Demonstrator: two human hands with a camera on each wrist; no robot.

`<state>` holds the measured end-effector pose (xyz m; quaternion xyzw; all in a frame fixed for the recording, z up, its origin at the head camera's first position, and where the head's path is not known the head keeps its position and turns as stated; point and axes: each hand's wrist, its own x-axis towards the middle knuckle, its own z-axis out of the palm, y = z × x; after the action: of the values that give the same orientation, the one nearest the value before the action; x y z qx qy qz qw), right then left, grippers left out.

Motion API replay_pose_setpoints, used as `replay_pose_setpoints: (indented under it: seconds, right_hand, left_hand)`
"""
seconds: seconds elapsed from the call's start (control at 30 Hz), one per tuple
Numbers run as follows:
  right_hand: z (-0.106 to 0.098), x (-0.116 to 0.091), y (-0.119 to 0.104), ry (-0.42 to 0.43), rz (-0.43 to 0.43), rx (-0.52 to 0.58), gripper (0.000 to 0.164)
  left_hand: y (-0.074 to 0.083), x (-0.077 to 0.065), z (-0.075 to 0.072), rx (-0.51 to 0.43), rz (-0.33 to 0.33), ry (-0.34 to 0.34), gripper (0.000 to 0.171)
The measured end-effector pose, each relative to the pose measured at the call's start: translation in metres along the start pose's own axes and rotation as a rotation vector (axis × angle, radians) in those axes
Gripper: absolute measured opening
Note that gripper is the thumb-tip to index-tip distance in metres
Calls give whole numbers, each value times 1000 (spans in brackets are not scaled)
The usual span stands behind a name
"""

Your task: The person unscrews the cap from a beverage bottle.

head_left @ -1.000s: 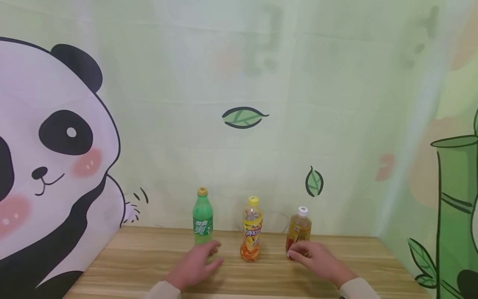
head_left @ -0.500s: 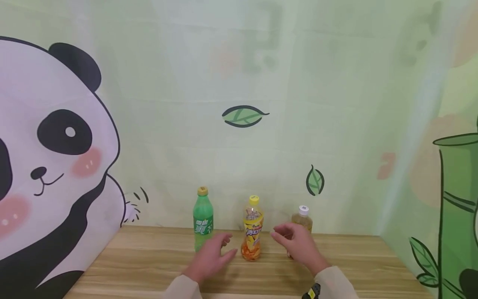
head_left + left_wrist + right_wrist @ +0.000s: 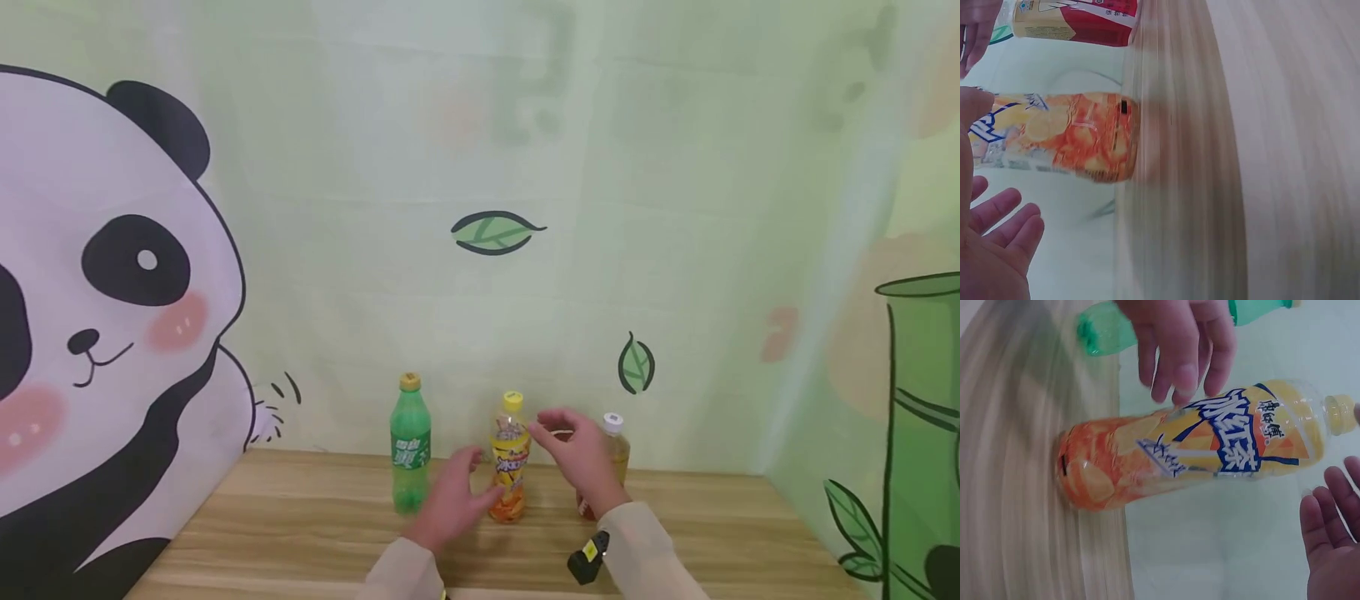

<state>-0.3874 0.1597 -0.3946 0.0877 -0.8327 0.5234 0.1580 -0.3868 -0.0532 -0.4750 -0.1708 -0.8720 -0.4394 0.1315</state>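
A bottle of iced tea with a yellow cap (image 3: 511,454) stands upright on the table, between my two hands. My left hand (image 3: 454,502) is at its left side, thumb reaching across the lower label and fingers spread. Near its neck, on the right, is my right hand (image 3: 579,454) with fingers loosely bent and a gap to the thumb. In the right wrist view the yellow-and-orange label of the iced tea bottle (image 3: 1229,434) shows between the two hands. Its lower orange part fills the middle of the left wrist view. Neither hand grips it.
To the left stands a green soda bottle (image 3: 410,446) with a gold cap. A brown drink bottle (image 3: 621,457) with a white cap is on the right, partly behind my right hand. A wooden table (image 3: 300,525) meets a cloth backdrop (image 3: 360,275) printed with a panda and leaves.
My right hand has moved left and up from the brown drink bottle towards the iced tea bottle's neck. My left hand has moved right from the green soda bottle to the iced tea bottle.
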Motion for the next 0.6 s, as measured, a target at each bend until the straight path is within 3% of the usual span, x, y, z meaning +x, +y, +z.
replay_pose_setpoints:
  seconds: [0.23,0.4,0.6]
  right_hand:
    - [7,11,-10,-16,19,128,52]
    - [12,17,-20,-13,11,124,55]
    - [16,26,-27,-16,9,102,57]
  left_hand:
    - [8,11,15,-96,-78,8,78]
    - [9,17,25,-192,-88,-4,77]
    - [12,24,33,-253,-176,30,84]
